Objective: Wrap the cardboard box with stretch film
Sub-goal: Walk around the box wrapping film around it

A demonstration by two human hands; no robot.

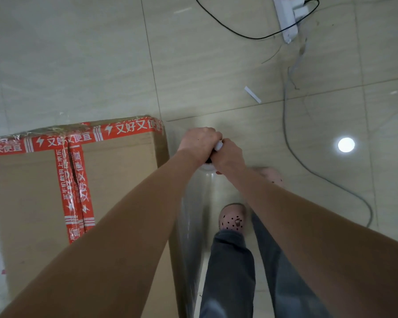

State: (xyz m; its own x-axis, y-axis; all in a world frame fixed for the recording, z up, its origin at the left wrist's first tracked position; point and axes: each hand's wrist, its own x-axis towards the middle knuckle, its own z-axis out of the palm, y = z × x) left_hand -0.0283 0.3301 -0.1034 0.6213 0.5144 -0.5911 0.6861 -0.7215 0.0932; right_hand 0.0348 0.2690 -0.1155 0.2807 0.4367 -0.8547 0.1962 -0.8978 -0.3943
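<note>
A large cardboard box (115, 171) sealed with red printed tape stands on the floor at the left. Just right of its corner I hold a stretch film roll (208, 168) upright by its white top handle. My left hand (199, 142) and my right hand (228, 154) both grip that handle, one against the other. A sheet of clear film (191, 226) hangs below the roll and runs down along the box's right side. Most of the roll is hidden under my hands.
The floor is glossy tile. My two feet in pink clogs (232, 218) stand right of the box. A white power strip (287, 19) with a black cable lies at the top right, a grey cable (308, 166) curves down the right, and a white paper strip (252, 94) lies on the floor.
</note>
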